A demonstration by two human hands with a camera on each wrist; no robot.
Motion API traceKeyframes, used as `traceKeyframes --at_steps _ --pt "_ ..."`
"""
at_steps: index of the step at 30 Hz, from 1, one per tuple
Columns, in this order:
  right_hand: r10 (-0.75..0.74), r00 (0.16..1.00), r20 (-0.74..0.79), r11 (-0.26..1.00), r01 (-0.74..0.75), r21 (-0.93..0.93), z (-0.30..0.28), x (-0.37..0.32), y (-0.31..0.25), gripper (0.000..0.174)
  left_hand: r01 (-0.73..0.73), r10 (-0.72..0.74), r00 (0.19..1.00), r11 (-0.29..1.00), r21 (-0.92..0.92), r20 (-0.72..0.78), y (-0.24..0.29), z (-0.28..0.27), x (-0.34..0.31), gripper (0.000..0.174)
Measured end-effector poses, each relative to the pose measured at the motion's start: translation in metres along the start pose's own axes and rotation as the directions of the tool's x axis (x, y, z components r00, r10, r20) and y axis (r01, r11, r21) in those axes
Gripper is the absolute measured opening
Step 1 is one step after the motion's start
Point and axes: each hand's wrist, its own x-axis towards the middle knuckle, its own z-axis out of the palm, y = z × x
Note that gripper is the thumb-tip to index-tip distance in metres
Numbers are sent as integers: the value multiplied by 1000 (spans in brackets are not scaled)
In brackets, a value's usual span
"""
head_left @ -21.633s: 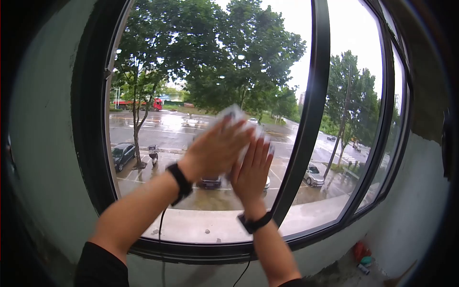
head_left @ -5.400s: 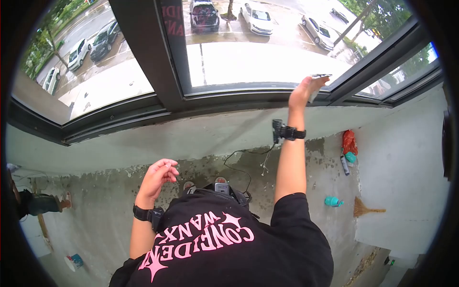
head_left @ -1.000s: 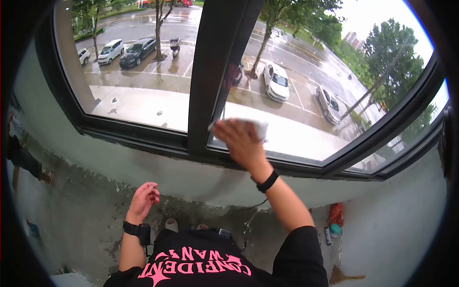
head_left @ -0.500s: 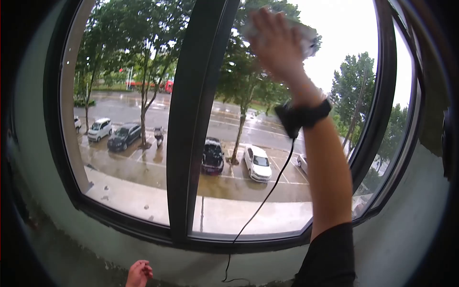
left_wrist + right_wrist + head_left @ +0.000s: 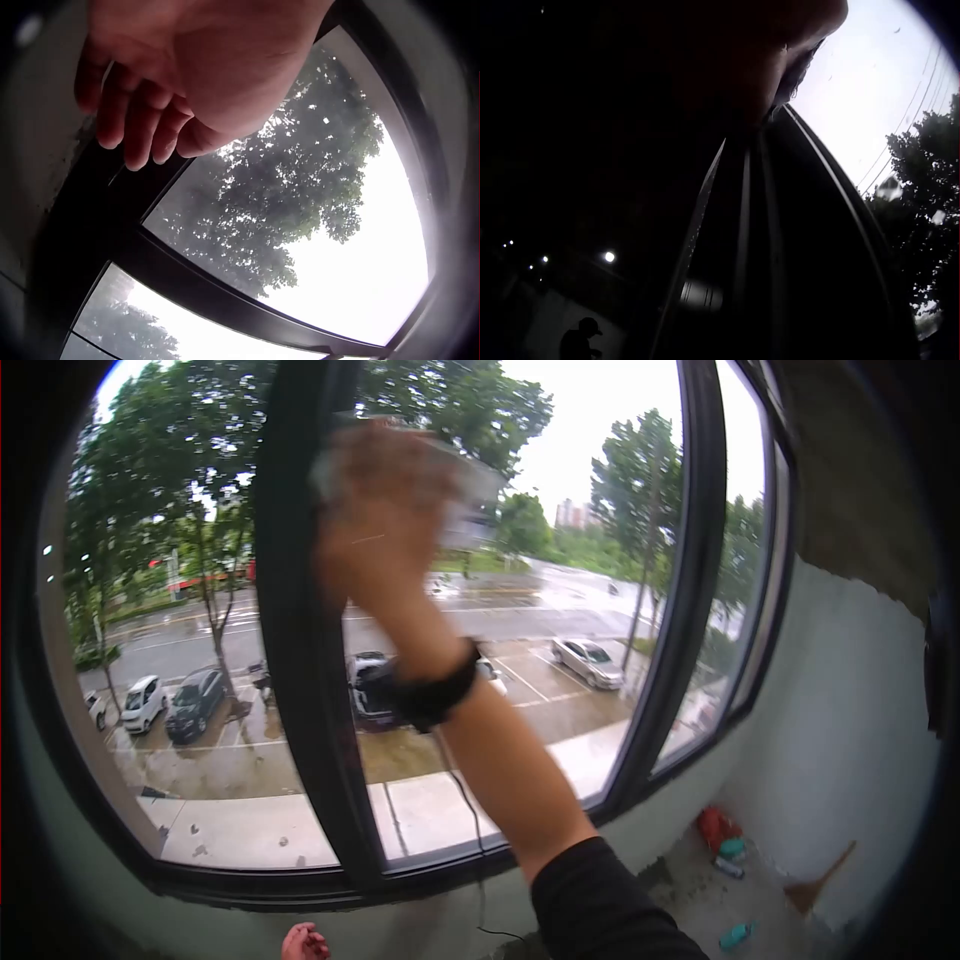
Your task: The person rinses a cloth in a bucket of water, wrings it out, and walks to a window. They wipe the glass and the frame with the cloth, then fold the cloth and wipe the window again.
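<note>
In the head view my right hand [image 5: 385, 530], blurred, lies over a pale cloth [image 5: 470, 495] high on the window pane, close to the dark upright frame bar [image 5: 305, 610]. The cloth shows to the right of the fingers; how the fingers lie is too blurred to tell. In the dark right wrist view, part of the hand [image 5: 795, 37] shows at the top with a cloth edge [image 5: 799, 79]. My left hand [image 5: 304, 942] hangs low below the sill. The left wrist view shows this hand [image 5: 202, 67] with loosely bent fingers, holding nothing.
A black cable [image 5: 480, 880] hangs from the right wristband. On the floor at the right are a red bag [image 5: 715, 827], a teal bottle [image 5: 735, 936] and a broom [image 5: 815, 885]. In the right wrist view a person in a cap [image 5: 585, 337] stands at the lower left.
The head view first tilted up, then turned right. My right hand, with the cloth, went from the pane's lower corner to high up, then left to the frame bar. The left hand still hangs low.
</note>
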Motion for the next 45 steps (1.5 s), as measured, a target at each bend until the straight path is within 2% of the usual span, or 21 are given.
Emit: traceKeyframes --at_steps 3,6,8,10,11,12,13,15,17,21,22,23,27,31,34,37,39,41,42,44,45 --pt "-15 999 -48 995 19 100 -6 -6 5 61 28 -34 992 998 49 123 -3 20 25 21" --pt "-173 974 -149 972 143 -188 -6 5 119 52 52 -73 986 989 139 151 -12 28 32 22" --pt "-227 946 231 673 324 -665 -63 2 241 33 64 -92 984 981 182 150 -23 24 25 22" --pt "337 934 115 877 -267 -399 -108 5 319 54 133 -138 990 978 164 21 -32 22 13 22" --pt "578 815 44 793 -549 -262 -130 7 358 66 123 -127 992 980 157 20 -35 17 12 22" --pt "598 801 14 764 -565 -311 -134 7 357 63 122 -120 993 988 99 -21 -38 12 10 22" --pt "590 807 18 773 -559 -302 -122 16 359 63 117 -115 992 992 36 -59 -45 13 10 22" --pt "140 929 -342 819 -303 -487 -80 29 358 48 85 -82 986 996 13 -145 -50 38 3 22" --pt "-228 945 -235 951 164 -262 -37 71 343 29 21 -28 982 999 -37 -185 -58 65 13 23" --pt "-158 983 -93 871 94 -482 14 45 99 38 -28 17 987 997 -69 -158 -86 106 29 23" --pt "-248 945 -215 969 245 -40 16 30 72 49 -24 12 987 997 -68 -163 -94 115 31 23" --pt "-262 895 -362 830 400 388 6 24 67 60 -9 -4 985 997 -76 -173 -100 122 31 22" --pt "-215 966 -147 974 201 -104 -24 41 154 43 85 -91 994 991 -105 -56 -118 114 42 20" --pt "-236 963 -129 964 216 -152 -93 75 417 14 57 -66 995 991 -120 -71 -114 99 40 18" --pt "-221 975 -3 839 189 -511 -114 76 437 47 40 -42 999 976 -212 -4 -109 90 35 20" --pt "147 932 -331 783 -314 -537 -78 110 374 50 -17 12 996 998 -59 -89 -97 76 23 22" --pt "-92 978 -187 977 53 -204 -69 140 320 37 -76 71 988 997 -30 -138 -96 68 21 23" --pt "18 895 446 960 110 -258 -8 169 262 32 -107 98 983 993 -48 -157 -95 66 19 23" --pt "-360 896 261 805 440 -398 16 164 224 26 -129 116 978 989 -66 -171 -95 65 21 23" --pt "-41 958 283 998 53 -33 -47 110 49 54 -132 116 982 986 -101 -150 -107 56 26 24" --pt "-151 955 255 987 162 -23 -36 101 29 57 -121 102 985 984 -134 -137 -114 54 25 24"
